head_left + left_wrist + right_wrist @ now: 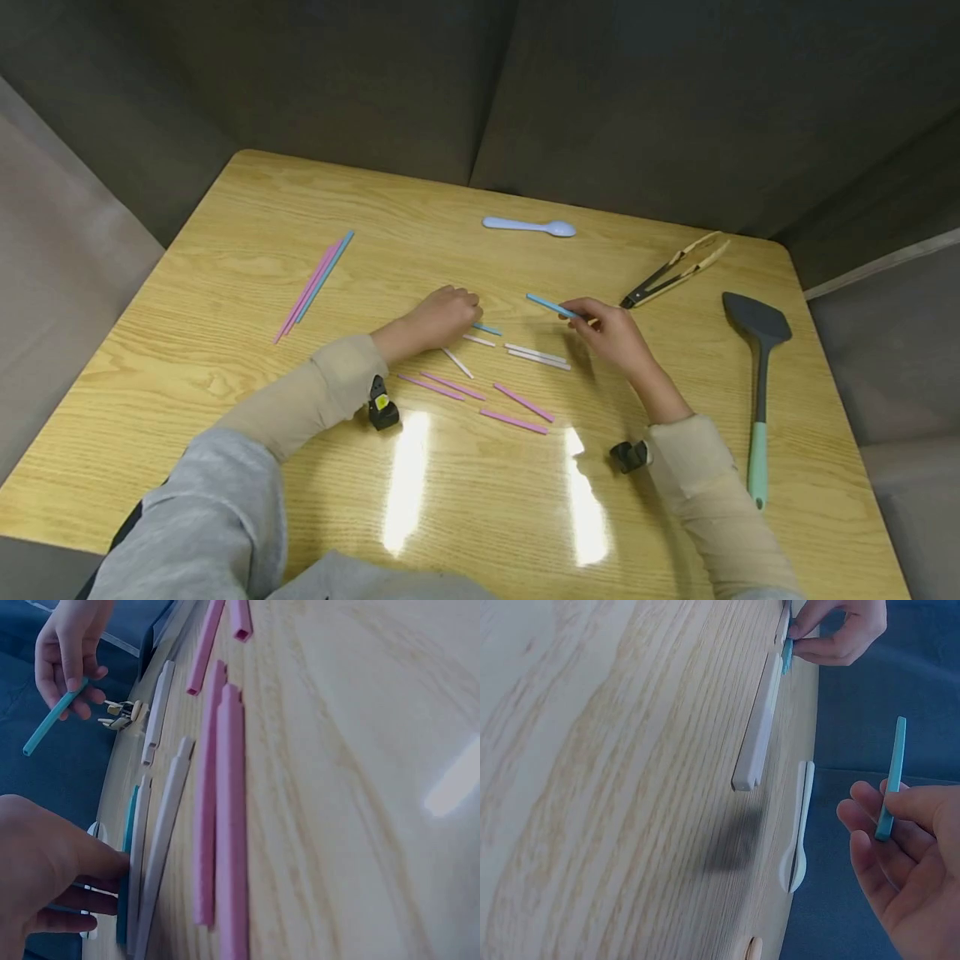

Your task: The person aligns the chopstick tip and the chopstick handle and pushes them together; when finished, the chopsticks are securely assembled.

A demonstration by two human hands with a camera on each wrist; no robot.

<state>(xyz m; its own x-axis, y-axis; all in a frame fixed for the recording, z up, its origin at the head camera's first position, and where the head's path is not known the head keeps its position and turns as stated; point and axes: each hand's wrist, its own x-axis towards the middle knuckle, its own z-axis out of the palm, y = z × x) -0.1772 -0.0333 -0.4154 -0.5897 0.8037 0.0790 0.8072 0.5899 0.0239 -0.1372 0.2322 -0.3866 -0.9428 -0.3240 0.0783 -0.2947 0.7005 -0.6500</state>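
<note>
My right hand (611,337) is raised over the table, pinching a short blue stick (546,303) between thumb and fingers; its far end points up and left. Low at the table's middle, my left hand (438,318) pinches another blue stick (489,330) that lies on the wood, its far part hidden by the fingers. Beside that stick lie white sticks (537,358), and nearer me several pink sticks (513,422). In the left wrist view a pink stick (232,817) has a narrowed square tip, and another pink stick (240,622) shows a hollow square end.
Longer pink sticks (307,293) and a blue stick (326,276) lie together at the left. A pale blue spoon (528,226) lies at the back. Tongs (671,271) and a spatula (761,367) with a green handle lie on the right.
</note>
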